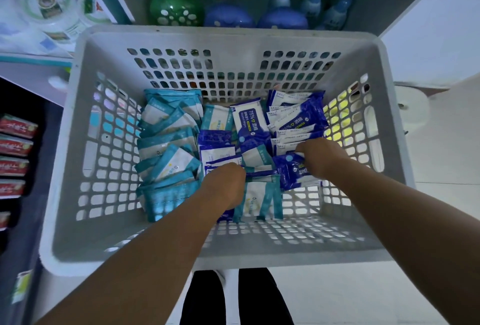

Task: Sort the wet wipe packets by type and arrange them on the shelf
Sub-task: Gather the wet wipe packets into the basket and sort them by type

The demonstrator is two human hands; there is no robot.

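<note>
Two bare hands reached down into a large grey perforated plastic basket (228,39), which held all the wet wipe packets on its floor. Against the basket's left wall stood a row of teal-and-white wet wipe packets (167,148), leaning on one another from the far wall to the near one. By the basket's right wall lay a pile of dark blue-and-white alcohol wipe packets (296,117), one of them face up with "75%" printed on it. In the basket's middle the two kinds lay mixed together (220,140).

The left hand (223,184) was down in the mixed middle packets, its fingers curled under and hidden among them, so I could not tell what they held. The right hand (320,157) was nearer the basket's right wall, its fingers curled round a dark blue packet (291,171) at the near end of the blue pile.

Beyond the basket's far wall a shelf carried green spotted bottles (174,8) and blue bottles (283,18). Left of the basket stood round white tubs (49,5) and, lower, red packs (15,143).
</note>
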